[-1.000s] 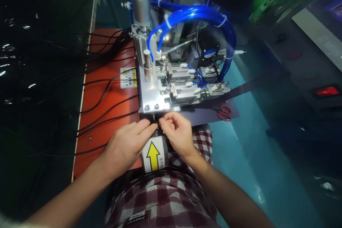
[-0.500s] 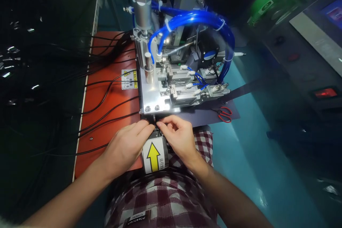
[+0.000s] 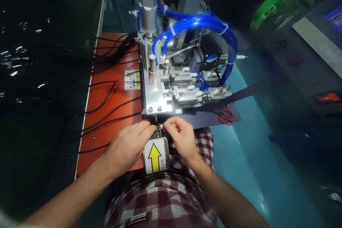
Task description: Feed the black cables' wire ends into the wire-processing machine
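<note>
My left hand (image 3: 132,139) is closed, thumb and fingers pinched together beside a black fixture (image 3: 158,133) at the machine's front edge. What lies in that pinch is hidden by the fingers. Facing it, my right hand (image 3: 183,135) also pinches, its thumb and forefinger tips meeting over the fixture. Between the fingertips shows a small shiny part with a bit of red (image 3: 164,129), too small to name. Just behind the hands stands the machine's silver metal plate (image 3: 156,99). Below them is a white label with a yellow arrow (image 3: 154,158).
Several black cables (image 3: 114,119) run across the orange board (image 3: 107,99) on the left. Red-handled cutters (image 3: 226,117) lie on the dark board at right. Blue air tubes (image 3: 200,23) arch over the machine's cylinders. A control panel (image 3: 315,50) stands at far right.
The view has shifted slightly, so the machine sits a little farther right. A small gap shows between my fingertips, with the shiny and red bit now visible. Both hands stay pinched.
</note>
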Action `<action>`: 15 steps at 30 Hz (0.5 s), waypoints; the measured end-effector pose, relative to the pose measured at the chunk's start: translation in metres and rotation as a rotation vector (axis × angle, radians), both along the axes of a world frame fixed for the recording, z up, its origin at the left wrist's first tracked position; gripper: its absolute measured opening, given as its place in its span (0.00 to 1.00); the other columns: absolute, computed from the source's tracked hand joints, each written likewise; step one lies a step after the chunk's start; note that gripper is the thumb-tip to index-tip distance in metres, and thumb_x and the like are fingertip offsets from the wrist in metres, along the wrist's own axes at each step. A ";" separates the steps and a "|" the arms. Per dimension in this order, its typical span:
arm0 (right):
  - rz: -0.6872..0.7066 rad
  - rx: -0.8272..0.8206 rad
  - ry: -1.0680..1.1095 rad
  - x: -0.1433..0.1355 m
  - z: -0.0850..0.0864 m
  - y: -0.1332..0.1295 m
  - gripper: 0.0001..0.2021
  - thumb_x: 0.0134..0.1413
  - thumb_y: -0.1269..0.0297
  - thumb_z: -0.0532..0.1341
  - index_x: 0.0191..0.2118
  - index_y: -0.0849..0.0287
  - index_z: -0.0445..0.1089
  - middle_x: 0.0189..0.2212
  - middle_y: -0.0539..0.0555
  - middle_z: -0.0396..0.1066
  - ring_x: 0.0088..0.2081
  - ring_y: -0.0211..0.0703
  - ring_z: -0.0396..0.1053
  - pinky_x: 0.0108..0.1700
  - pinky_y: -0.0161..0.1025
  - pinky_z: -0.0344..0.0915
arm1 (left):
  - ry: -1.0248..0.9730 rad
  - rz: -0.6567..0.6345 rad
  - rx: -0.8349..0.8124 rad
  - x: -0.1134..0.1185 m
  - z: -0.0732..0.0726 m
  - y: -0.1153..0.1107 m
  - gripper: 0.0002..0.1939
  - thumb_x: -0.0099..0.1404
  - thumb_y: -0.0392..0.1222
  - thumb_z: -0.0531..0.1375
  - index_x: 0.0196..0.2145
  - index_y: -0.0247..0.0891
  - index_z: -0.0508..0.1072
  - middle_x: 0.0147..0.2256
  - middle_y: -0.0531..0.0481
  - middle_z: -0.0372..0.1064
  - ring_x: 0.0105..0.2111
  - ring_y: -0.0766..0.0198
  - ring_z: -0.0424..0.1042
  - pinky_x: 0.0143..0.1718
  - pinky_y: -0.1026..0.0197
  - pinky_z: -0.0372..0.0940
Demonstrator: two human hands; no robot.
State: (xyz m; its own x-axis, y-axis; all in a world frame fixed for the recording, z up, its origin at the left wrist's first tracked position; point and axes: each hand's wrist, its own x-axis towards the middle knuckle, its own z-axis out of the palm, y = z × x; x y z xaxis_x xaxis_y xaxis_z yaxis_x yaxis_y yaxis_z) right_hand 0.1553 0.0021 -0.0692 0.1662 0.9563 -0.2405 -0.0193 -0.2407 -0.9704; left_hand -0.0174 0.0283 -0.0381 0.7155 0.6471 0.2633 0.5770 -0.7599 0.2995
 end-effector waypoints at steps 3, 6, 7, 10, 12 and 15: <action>0.048 0.019 -0.073 0.002 0.003 0.001 0.08 0.54 0.62 0.60 0.27 0.59 0.67 0.22 0.47 0.62 0.23 0.37 0.57 0.25 0.33 0.56 | 0.014 0.009 0.016 0.000 0.001 0.000 0.14 0.68 0.31 0.47 0.40 0.30 0.72 0.34 0.41 0.71 0.31 0.59 0.72 0.29 0.60 0.69; 0.092 0.058 -0.170 0.003 0.005 0.000 0.09 0.57 0.62 0.58 0.28 0.59 0.66 0.22 0.47 0.61 0.23 0.36 0.56 0.26 0.33 0.55 | 0.017 0.011 0.040 0.000 0.002 0.000 0.15 0.67 0.31 0.46 0.39 0.31 0.73 0.34 0.41 0.71 0.31 0.59 0.72 0.29 0.60 0.69; 0.104 0.069 -0.200 0.003 0.006 0.000 0.09 0.57 0.62 0.57 0.28 0.58 0.66 0.21 0.46 0.60 0.22 0.36 0.56 0.26 0.34 0.54 | 0.015 0.012 0.047 0.001 0.002 0.000 0.15 0.67 0.30 0.46 0.39 0.31 0.73 0.34 0.41 0.71 0.31 0.59 0.72 0.28 0.60 0.69; 0.112 0.067 -0.243 0.004 0.005 -0.001 0.09 0.58 0.62 0.57 0.28 0.58 0.66 0.21 0.46 0.60 0.22 0.36 0.55 0.26 0.34 0.54 | 0.009 0.010 0.052 0.001 0.001 0.000 0.15 0.67 0.30 0.46 0.39 0.31 0.73 0.34 0.41 0.71 0.31 0.59 0.72 0.29 0.60 0.70; 0.094 0.034 -0.197 0.004 0.004 0.000 0.09 0.56 0.62 0.58 0.28 0.58 0.66 0.22 0.47 0.61 0.23 0.37 0.56 0.27 0.34 0.55 | 0.010 0.003 0.052 0.001 0.001 0.001 0.15 0.67 0.30 0.46 0.40 0.30 0.73 0.34 0.40 0.71 0.31 0.58 0.72 0.29 0.59 0.70; 0.056 -0.045 -0.037 0.004 0.002 0.003 0.08 0.52 0.61 0.60 0.27 0.59 0.67 0.22 0.47 0.63 0.24 0.37 0.58 0.26 0.34 0.56 | 0.017 -0.005 0.057 0.000 0.000 0.001 0.15 0.68 0.31 0.46 0.40 0.29 0.72 0.34 0.40 0.71 0.31 0.58 0.72 0.29 0.59 0.69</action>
State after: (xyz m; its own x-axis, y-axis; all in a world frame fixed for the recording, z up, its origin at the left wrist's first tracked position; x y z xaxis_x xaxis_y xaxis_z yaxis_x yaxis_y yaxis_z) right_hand 0.1592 0.0052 -0.0674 0.1227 0.9526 -0.2785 0.0314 -0.2842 -0.9583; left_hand -0.0172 0.0291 -0.0380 0.7236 0.6276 0.2873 0.5776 -0.7785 0.2457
